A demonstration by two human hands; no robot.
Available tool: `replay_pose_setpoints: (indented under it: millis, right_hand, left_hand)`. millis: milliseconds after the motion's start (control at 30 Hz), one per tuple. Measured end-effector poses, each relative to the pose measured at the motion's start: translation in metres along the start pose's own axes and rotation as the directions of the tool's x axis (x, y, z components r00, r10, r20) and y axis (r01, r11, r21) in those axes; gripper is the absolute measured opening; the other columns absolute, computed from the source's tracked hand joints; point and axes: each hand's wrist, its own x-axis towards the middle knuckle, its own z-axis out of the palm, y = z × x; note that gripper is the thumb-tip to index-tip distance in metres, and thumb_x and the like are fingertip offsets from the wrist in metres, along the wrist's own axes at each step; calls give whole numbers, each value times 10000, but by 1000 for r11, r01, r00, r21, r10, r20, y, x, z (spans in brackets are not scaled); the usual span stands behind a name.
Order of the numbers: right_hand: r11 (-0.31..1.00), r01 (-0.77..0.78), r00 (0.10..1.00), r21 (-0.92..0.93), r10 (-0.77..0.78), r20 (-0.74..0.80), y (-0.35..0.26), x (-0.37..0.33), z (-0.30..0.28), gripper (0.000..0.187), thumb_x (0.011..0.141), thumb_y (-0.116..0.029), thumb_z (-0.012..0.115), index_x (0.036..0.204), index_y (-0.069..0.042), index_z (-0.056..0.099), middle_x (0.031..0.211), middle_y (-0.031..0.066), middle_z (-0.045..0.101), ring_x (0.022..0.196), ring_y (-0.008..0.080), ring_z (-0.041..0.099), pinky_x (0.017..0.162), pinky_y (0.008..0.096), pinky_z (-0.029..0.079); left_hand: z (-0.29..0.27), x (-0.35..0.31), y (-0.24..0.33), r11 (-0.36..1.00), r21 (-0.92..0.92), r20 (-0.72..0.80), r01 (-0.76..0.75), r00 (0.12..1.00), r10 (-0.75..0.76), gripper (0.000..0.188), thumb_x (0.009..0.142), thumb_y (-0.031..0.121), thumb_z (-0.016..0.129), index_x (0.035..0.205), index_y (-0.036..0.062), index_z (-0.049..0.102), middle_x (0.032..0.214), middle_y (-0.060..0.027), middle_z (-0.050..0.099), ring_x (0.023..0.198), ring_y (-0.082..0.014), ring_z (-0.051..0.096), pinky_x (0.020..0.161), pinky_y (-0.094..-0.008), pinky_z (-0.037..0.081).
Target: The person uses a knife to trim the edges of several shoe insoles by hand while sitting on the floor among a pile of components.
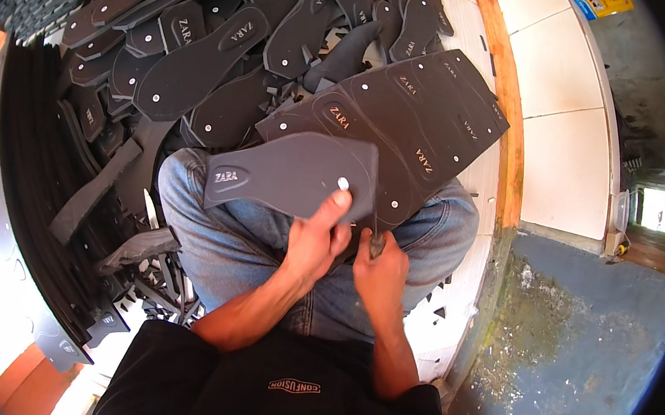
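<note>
The left hand (316, 237) clamps a flat, dark-grey, sole-outlined sheet (292, 167) between thumb and fingers, spreading leftward from them. Just beside, the right hand (381, 275) curls its fingers around a brown-handled tool (377, 247); black sole-shaped pieces (197, 68) lie beyond.

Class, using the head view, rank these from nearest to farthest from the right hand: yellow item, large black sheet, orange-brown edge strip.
1. Large black sheet: just beyond the right hand
2. Orange-brown edge strip: to the right
3. Yellow item: at the upper right
</note>
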Motion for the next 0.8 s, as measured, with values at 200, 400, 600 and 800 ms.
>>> replay_pose_setpoints:
  millis: [200,400,600,800]
  right_hand:
    - [959,-11,1000,283,17,-18,-5,28,-7,232,849,-183,594,721,3,540,577,198,565,543,392,565,514,419,425]
    - [995,-69,998,76,69,7,18,-16,-35,282,824,-155,636,633,-16,482,505,152,510,448,307,537,448,387,384]
    - [999,-47,997,6,46,66,33,-42,-29,263,793,-150,661,645,-28,481,506,146,514,458,321,550,445,384,408]
    - [998,-60,995,23,58,82,25,-39,-21,248,803,-160,638,656,-28,488,536,174,539,509,378,561,465,422,415]
  left_hand:
    - [-21,-49,-26,995,33,17,95,995,-96,210,835,253,642,902,87,534,577,13,462,393,-79,375,351,-223,247]
    - [-2,-33,-15,995,-27,5,92,996,-92,260,896,321,565,806,82,518,506,-3,445,370,-97,356,359,-229,250]
    - [4,-16,-16,1000,-12,20,25,999,-25,339,901,392,545,768,83,503,499,-1,429,390,-101,367,389,-236,284]
    - [7,-9,-11,999,-44,24,-12,1000,13,268,896,357,567,845,101,507,538,0,445,399,-97,359,393,-235,285]
